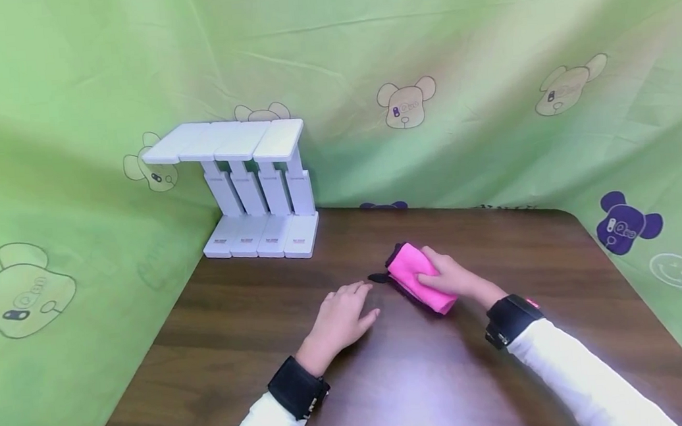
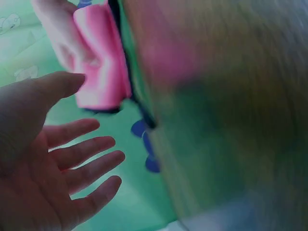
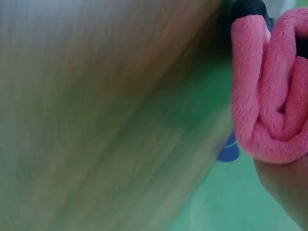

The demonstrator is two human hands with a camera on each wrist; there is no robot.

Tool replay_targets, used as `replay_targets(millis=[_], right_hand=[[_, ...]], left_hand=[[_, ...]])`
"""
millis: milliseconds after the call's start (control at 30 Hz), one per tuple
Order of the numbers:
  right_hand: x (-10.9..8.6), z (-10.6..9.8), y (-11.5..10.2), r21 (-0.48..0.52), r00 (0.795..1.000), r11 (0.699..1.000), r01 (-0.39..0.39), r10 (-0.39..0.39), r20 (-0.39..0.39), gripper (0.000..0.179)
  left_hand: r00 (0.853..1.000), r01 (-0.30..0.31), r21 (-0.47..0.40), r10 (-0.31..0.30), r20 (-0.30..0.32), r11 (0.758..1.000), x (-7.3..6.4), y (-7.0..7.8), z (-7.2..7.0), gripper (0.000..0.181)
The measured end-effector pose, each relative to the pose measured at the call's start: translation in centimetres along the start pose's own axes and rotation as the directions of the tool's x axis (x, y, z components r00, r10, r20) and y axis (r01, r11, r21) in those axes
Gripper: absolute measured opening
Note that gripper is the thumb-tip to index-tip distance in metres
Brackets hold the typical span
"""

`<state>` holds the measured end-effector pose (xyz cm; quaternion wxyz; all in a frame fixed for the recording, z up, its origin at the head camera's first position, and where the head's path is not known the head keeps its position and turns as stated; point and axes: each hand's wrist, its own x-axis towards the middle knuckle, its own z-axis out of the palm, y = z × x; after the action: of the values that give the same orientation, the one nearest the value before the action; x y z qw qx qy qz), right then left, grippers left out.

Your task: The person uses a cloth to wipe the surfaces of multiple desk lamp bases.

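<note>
A folded pink towel with black edging and a black hanging loop is over the middle of the table. My right hand grips it from the right, thumb on the near face. In the right wrist view the towel's plush pink layers appear doubled over in several folds. To the left of the towel, my left hand holds nothing; its fingertips lie close to the loop. The left wrist view has the left palm facing the towel with fingers spread.
Several white folding stands shaped like desk lamps are lined up side by side at the table's back left corner. A green cloth curtain with printed bear heads surrounds the table's back and sides.
</note>
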<state>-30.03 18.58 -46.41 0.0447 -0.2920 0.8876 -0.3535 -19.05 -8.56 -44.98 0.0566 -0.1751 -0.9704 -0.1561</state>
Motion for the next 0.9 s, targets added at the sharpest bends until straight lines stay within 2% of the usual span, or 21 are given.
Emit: replay_targets(millis=[33,67,100,133,167,200,267,300,333,367,400,467,500,567,600,667,800,867,900], right_hand=[[0.0,0.1,-0.4,0.060,1.000,0.998,-0.018,0.019,-0.008,0.039],[0.0,0.2,-0.9,0.125,0.999,0.992,-0.033,0.035,-0.018,0.040],[0.0,0.2,-1.5,0.198,0.998,0.979,-0.043,0.049,-0.024,0.042],[0.0,0.2,-2.0,0.271,0.997,0.961,-0.054,0.064,-0.030,0.045],[0.0,0.2,-2.7,0.349,0.997,0.935,-0.062,0.077,-0.028,0.047],[0.0,0.2,-3.3,0.422,0.996,0.904,-0.068,0.085,-0.023,0.048],[0.0,0.2,-4.6,0.520,0.996,0.851,-0.073,0.093,-0.012,0.051],[0.0,0.2,-5.2,0.536,0.996,0.841,-0.072,0.091,-0.009,0.051],[0.1,0.4,-5.6,0.531,0.996,0.844,-0.066,0.086,-0.012,0.052],[0.2,0.5,-6.1,0.512,0.997,0.858,-0.053,0.074,-0.021,0.053],[0.2,0.7,-6.5,0.467,0.997,0.884,-0.033,0.060,-0.044,0.053],[0.3,1.1,-7.1,0.330,0.993,0.944,0.017,0.021,-0.113,0.055],[0.3,1.3,-7.3,0.243,0.988,0.969,0.050,-0.012,-0.153,0.057],[0.3,1.6,-7.8,0.099,0.975,0.990,0.095,-0.073,-0.209,0.062],[0.2,1.7,-8.0,0.040,0.969,0.992,0.116,-0.105,-0.224,0.065],[-0.1,1.9,-8.4,-0.054,0.960,0.986,0.160,-0.168,-0.223,0.073],[-0.9,2.0,-8.9,-0.151,0.960,0.965,0.216,-0.238,-0.145,0.090],[-1.3,2.0,-8.9,-0.208,0.962,0.951,0.230,-0.254,-0.098,0.096],[-1.5,1.9,-8.8,-0.231,0.964,0.945,0.234,-0.256,-0.072,0.098]], left_hand=[[0.999,0.039,-0.088,-0.038,0.014,0.995,0.3,0.0,0.2,0.054],[0.996,0.091,-0.198,-0.084,0.041,0.976,0.6,0.0,0.3,0.056],[0.989,0.143,-0.310,-0.127,0.072,0.940,1.0,0.1,0.5,0.060],[0.981,0.193,-0.426,-0.164,0.105,0.884,1.4,0.2,0.6,0.065],[0.970,0.242,-0.551,-0.189,0.152,0.798,1.8,0.4,0.6,0.070],[0.961,0.278,-0.665,-0.199,0.195,0.693,2.2,0.6,0.7,0.074],[0.950,0.309,-0.832,-0.190,0.248,0.460,2.9,1.0,0.7,0.077],[0.948,0.309,-0.884,-0.184,0.259,0.350,3.2,1.2,0.7,0.077],[0.947,0.304,-0.920,-0.184,0.264,0.245,3.4,1.4,0.6,0.075],[0.949,0.286,-0.945,-0.184,0.255,0.162,3.5,1.5,0.7,0.073],[0.955,0.253,-0.960,-0.192,0.228,0.118,3.6,1.7,0.7,0.069],[0.955,0.213,-0.973,-0.228,0.190,0.084,3.6,1.9,0.7,0.060],[0.953,0.204,-0.975,-0.244,0.179,0.084,3.5,2.0,0.8,0.056],[0.952,0.185,-0.979,-0.262,0.157,0.085,3.4,2.2,1.0,0.047],[0.950,0.180,-0.980,-0.274,0.152,0.079,3.3,2.3,1.1,0.043],[0.940,0.172,-0.984,-0.305,0.150,0.046,3.2,2.7,1.4,0.039],[0.910,0.163,-0.985,-0.379,0.171,-0.054,2.8,4.1,1.5,0.028],[0.902,0.163,-0.981,-0.386,0.193,-0.108,2.6,4.8,1.5,0.028],[0.900,0.172,-0.977,-0.382,0.208,-0.127,2.4,5.1,1.4,0.029]])
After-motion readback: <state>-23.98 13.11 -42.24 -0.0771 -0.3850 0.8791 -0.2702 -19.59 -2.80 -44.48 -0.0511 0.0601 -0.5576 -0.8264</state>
